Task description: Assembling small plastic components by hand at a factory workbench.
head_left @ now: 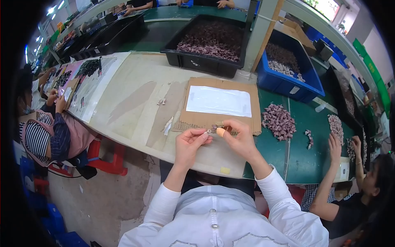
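Observation:
Just in front of the cardboard's near edge, my two hands meet over the table. My left hand (188,147) is closed in a pinch at a tiny whitish piece (209,131). Thumb and finger of my right hand (238,139) pinch a small purplish-brown part (214,129) against it, and a tan covering wraps the right thumb tip. Fingers partly hide both pieces, so their exact kind and whether they are joined cannot be made out. Behind the hands lies a cardboard sheet (258,111) with a white paper sheet (218,101) on top.
A heap of purplish parts (278,122) lies right of the cardboard. Beyond it stand a black bin (201,66) and a blue bin (290,84), both holding parts. A few loose pieces (161,101) sit left. Co-workers work at both sides; one's hand (334,146) touches another pile.

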A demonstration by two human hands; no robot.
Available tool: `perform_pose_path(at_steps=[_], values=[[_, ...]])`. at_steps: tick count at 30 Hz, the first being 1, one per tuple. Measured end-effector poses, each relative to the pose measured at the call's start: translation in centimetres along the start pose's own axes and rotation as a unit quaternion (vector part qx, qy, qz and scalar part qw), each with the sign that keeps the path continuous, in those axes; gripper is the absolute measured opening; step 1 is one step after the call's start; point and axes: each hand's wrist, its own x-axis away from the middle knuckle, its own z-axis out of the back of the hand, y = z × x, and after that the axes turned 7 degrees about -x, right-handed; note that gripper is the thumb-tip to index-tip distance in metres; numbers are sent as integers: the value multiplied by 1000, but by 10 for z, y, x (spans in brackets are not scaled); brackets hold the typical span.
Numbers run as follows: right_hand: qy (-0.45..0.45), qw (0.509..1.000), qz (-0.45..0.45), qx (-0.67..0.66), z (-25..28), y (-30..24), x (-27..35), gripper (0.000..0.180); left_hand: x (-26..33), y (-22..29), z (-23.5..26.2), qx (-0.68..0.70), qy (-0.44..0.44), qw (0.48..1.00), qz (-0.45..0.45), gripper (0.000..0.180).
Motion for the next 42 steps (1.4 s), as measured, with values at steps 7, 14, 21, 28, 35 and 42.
perform_pose_path(at_steps=[7,14,21,28,35,42], values=[[-1,999,31,34,-3,-2,0,16,0,0,0,-9,-7,1000,-7,13],[0,997,50,58,-4,-4,1,14,1,-2,1,-11,-9,1000,-11,13],[-10,982,126,138,-3,-6,4,11,0,-4,6,9,-19,1000,-11,14],[15,990,99,98,-6,-6,8,12,-1,0,5,-2,-34,998,43,22],[5,998,42,51,-6,1,15,11,3,1,6,-57,-65,996,31,21],[27,997,76,1,-11,19,21,8,4,0,1,-120,-73,990,-13,21]])
